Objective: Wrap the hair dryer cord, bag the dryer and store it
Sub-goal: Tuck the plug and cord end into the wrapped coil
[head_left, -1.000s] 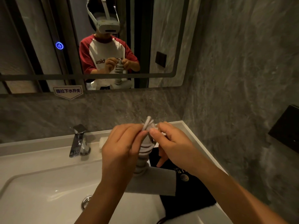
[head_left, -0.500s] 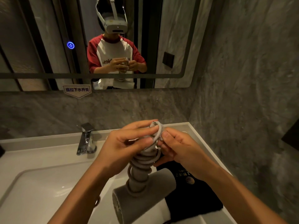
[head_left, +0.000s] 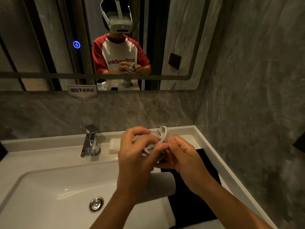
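Note:
A grey hair dryer (head_left: 162, 185) hangs barrel-down over the sink's right side, its handle hidden between my hands. The white cord (head_left: 149, 147) is coiled around the handle, and the plug (head_left: 162, 132) with its metal pins sticks up above my fingers. My left hand (head_left: 137, 156) is closed around the coiled handle. My right hand (head_left: 180, 156) pinches the cord's end just below the plug. A black bag (head_left: 198, 200) lies flat on the counter under my right forearm.
A white basin (head_left: 54, 192) with a chrome drain (head_left: 96, 204) sits below. A chrome tap (head_left: 90, 141) stands at the back, a small folded white cloth (head_left: 113, 145) beside it. The mirror (head_left: 49, 47) shows a person. A grey wall is close on the right.
The dryer has dropped lower and swung so its barrel points right. My hands have closed tighter around the coil, and the plug now stands up above them.

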